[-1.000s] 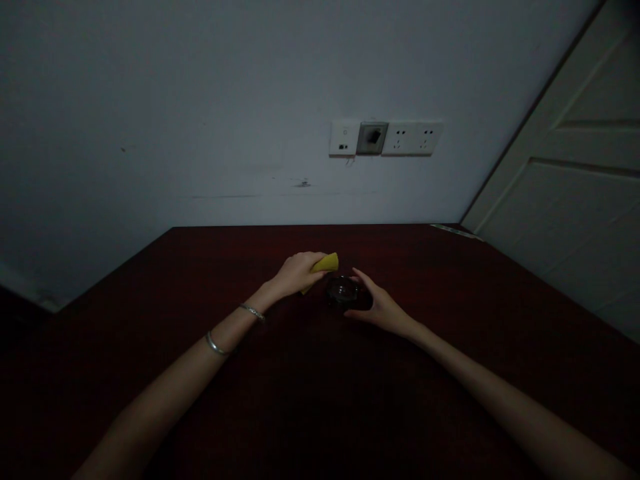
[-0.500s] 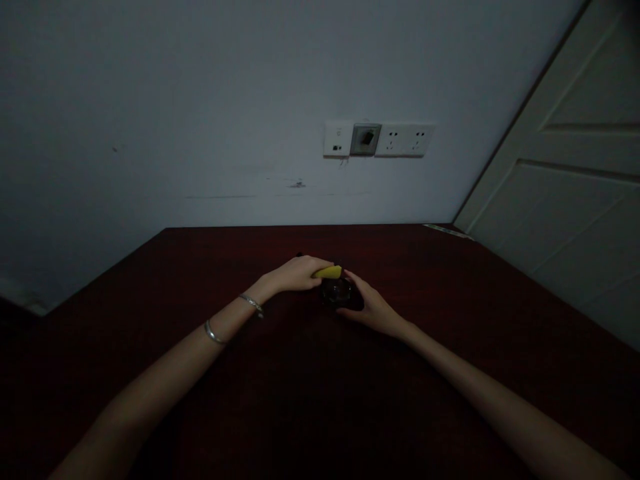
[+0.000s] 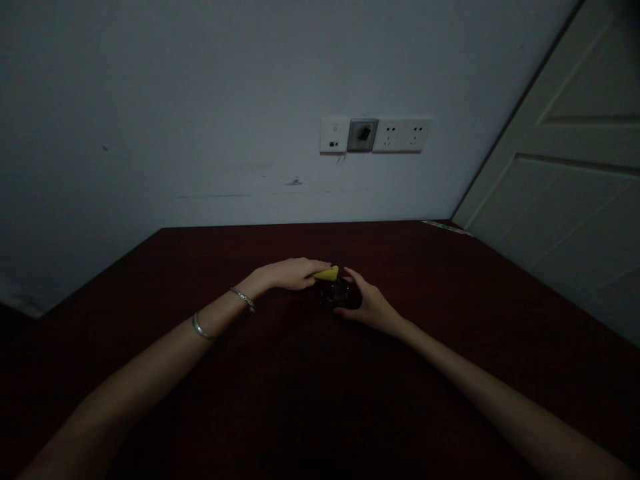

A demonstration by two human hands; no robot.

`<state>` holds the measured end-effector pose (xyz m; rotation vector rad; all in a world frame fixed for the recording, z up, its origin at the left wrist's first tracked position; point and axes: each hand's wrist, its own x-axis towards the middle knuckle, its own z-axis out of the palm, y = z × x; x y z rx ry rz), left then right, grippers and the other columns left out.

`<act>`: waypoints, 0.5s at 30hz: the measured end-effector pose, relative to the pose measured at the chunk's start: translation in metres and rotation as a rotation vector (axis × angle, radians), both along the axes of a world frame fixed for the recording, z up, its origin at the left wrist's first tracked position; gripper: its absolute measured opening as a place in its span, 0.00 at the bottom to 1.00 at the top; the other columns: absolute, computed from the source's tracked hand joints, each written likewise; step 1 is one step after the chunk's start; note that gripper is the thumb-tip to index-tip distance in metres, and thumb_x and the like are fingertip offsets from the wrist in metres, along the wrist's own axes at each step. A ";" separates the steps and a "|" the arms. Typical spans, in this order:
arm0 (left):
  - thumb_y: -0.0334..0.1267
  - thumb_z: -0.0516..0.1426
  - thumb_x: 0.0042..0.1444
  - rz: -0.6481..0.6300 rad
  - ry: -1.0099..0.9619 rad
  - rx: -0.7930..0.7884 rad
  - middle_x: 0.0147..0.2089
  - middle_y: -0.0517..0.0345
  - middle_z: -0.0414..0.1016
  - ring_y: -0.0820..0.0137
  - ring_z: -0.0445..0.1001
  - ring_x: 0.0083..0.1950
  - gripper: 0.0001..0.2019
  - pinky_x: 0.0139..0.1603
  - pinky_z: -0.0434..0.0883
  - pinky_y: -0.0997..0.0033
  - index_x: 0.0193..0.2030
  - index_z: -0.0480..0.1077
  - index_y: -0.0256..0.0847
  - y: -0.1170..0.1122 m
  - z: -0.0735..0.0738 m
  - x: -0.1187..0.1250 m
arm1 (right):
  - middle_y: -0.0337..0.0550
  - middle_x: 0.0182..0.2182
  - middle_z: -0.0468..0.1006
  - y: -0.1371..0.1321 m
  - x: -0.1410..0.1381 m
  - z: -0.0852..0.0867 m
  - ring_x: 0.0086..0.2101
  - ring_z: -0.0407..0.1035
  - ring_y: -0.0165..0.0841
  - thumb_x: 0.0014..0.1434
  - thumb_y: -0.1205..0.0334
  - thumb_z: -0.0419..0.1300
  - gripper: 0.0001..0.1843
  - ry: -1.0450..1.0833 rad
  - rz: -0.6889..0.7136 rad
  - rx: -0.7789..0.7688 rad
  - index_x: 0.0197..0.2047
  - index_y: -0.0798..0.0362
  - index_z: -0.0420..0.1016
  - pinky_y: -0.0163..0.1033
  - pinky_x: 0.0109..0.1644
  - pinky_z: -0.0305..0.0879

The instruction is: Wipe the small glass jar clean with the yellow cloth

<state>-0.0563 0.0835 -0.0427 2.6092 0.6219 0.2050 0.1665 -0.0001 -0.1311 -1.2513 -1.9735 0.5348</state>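
The dark red tabletop (image 3: 280,380) spreads wide around the glass dish (image 3: 334,292), its far edge meeting the wall (image 3: 225,100) beyond. That dish sits between both hands, dark and glossy. The left hand (image 3: 291,274) grips something yellow (image 3: 327,273) at its rim; the right hand (image 3: 373,305) clasps its right side. Beyond, rightward, a strip (image 3: 445,228) is too small to read.

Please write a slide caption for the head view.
Left hand holds a yellow object at a dark, glassy dish; right hand curves around its side.
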 end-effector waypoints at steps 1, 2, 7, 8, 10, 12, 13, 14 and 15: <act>0.27 0.51 0.51 -0.008 0.033 0.039 0.65 0.52 0.64 0.60 0.66 0.63 0.30 0.65 0.60 0.58 0.63 0.61 0.45 -0.001 0.000 -0.001 | 0.56 0.55 0.71 0.000 0.000 0.000 0.53 0.68 0.44 0.45 0.55 0.69 0.50 -0.002 -0.004 -0.001 0.67 0.52 0.48 0.52 0.57 0.64; 0.28 0.50 0.53 -0.013 0.062 0.075 0.66 0.51 0.63 0.61 0.65 0.64 0.30 0.65 0.60 0.58 0.64 0.60 0.43 -0.002 -0.001 -0.002 | 0.56 0.54 0.71 0.000 -0.001 0.000 0.53 0.68 0.44 0.45 0.55 0.69 0.50 -0.003 -0.008 0.000 0.66 0.52 0.49 0.52 0.57 0.64; 0.29 0.48 0.60 0.009 0.163 0.239 0.69 0.50 0.57 0.63 0.63 0.65 0.28 0.63 0.64 0.60 0.68 0.51 0.42 -0.013 -0.004 -0.008 | 0.56 0.54 0.72 0.001 -0.004 0.000 0.52 0.69 0.44 0.44 0.57 0.69 0.48 -0.007 -0.034 0.005 0.65 0.52 0.51 0.52 0.56 0.65; 0.29 0.47 0.61 0.005 0.177 0.265 0.69 0.49 0.55 0.63 0.62 0.66 0.28 0.62 0.64 0.61 0.68 0.50 0.42 -0.016 -0.004 -0.008 | 0.56 0.54 0.72 0.001 -0.004 0.000 0.52 0.69 0.44 0.44 0.57 0.69 0.48 -0.008 -0.034 0.008 0.65 0.52 0.52 0.52 0.56 0.66; 0.28 0.47 0.61 -0.010 0.202 0.307 0.70 0.47 0.53 0.62 0.60 0.67 0.28 0.63 0.63 0.60 0.68 0.49 0.41 -0.021 -0.003 -0.010 | 0.55 0.54 0.72 0.000 -0.004 -0.001 0.53 0.69 0.44 0.44 0.56 0.68 0.48 -0.011 -0.032 0.016 0.65 0.52 0.52 0.52 0.56 0.66; 0.26 0.47 0.60 -0.015 0.230 0.339 0.71 0.44 0.50 0.61 0.57 0.68 0.29 0.64 0.62 0.60 0.68 0.49 0.38 -0.028 -0.002 -0.011 | 0.55 0.54 0.72 0.000 -0.003 -0.002 0.53 0.69 0.44 0.45 0.56 0.68 0.47 -0.014 -0.029 0.027 0.65 0.52 0.52 0.52 0.57 0.65; 0.24 0.46 0.60 -0.016 0.244 0.354 0.71 0.42 0.49 0.61 0.56 0.69 0.29 0.65 0.61 0.60 0.68 0.49 0.37 -0.031 -0.001 -0.011 | 0.55 0.54 0.72 -0.001 -0.003 -0.002 0.53 0.69 0.44 0.45 0.56 0.68 0.47 -0.015 -0.027 0.033 0.65 0.52 0.52 0.53 0.57 0.65; 0.23 0.46 0.59 -0.020 0.259 0.366 0.71 0.41 0.49 0.61 0.54 0.70 0.30 0.65 0.60 0.60 0.68 0.48 0.35 -0.033 0.000 -0.012 | 0.55 0.54 0.72 -0.001 -0.003 -0.003 0.54 0.68 0.44 0.45 0.55 0.68 0.47 -0.017 -0.024 0.038 0.65 0.52 0.52 0.53 0.57 0.65; 0.22 0.46 0.58 -0.024 0.271 0.376 0.71 0.40 0.48 0.61 0.53 0.70 0.30 0.66 0.59 0.60 0.68 0.48 0.33 -0.036 0.000 -0.012 | 0.56 0.55 0.71 -0.001 -0.002 -0.003 0.54 0.68 0.44 0.45 0.55 0.68 0.47 -0.019 -0.022 0.043 0.65 0.52 0.52 0.53 0.58 0.64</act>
